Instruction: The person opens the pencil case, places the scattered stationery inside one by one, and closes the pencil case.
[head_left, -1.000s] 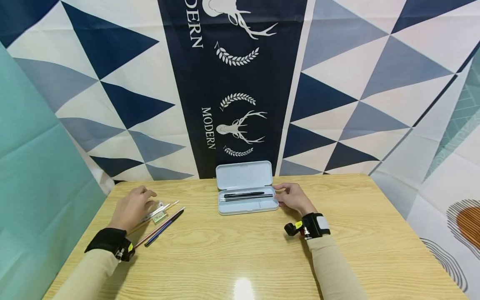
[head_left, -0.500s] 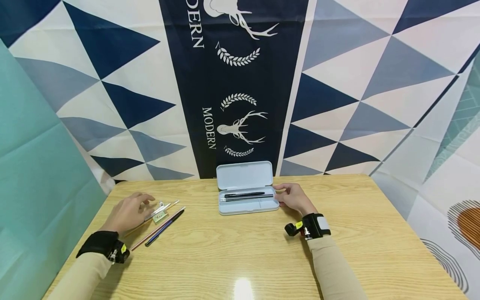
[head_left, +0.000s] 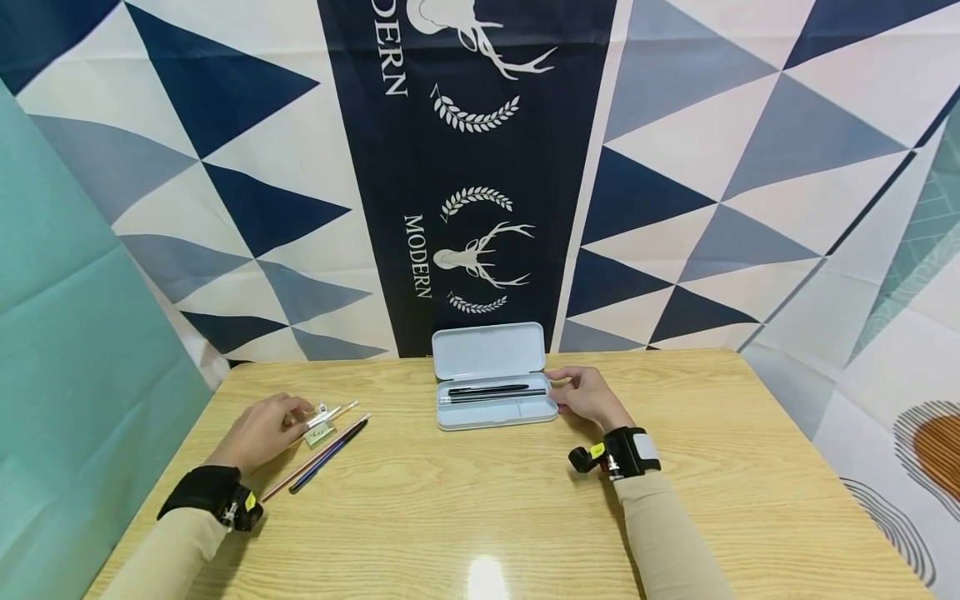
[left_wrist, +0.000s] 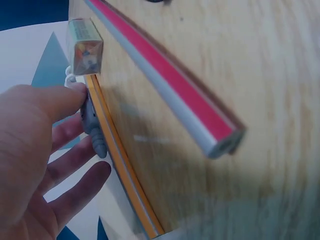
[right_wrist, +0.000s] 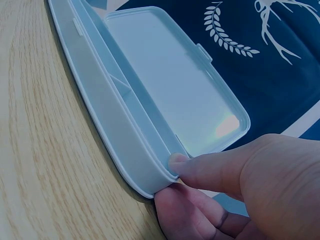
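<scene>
Pale pen [left_wrist: 93, 125] set aslant, to the left of the pencil case [head_left: 480, 421]

The left hand [head_left: 258, 429] appears to pinch the pale pen between thumb and index finger; the other fingers trail loosely behind it. Much of its barrel is hidden by the thumb. The right hand [head_left: 592, 396] is at the case's right end, thumb over the rim and fingers against the outer wall, gripping it. The left hand is the nearer one to the pen; the right is well apart from it, beyond the case.

The relation that seems to count is the angle between pen and case. The case's long axis runs from side to side, its lid [head_left: 489, 351] standing open at the back, and a black pen [head_left: 487, 389] inside lies along that length. The pale pen instead runs diagonally: its far end leans away from the person and toward the case, while its grey tapered end points back toward the left wrist.

Also left of the case, an orange pencil [left_wrist: 119, 150] runs close alongside the pale pen, with a small wrapped block [left_wrist: 85, 47] by their far ends. A red pencil [left_wrist: 170, 75] and a blue pen [head_left: 330, 456] slant similarly, nearer the case's front left.
</scene>
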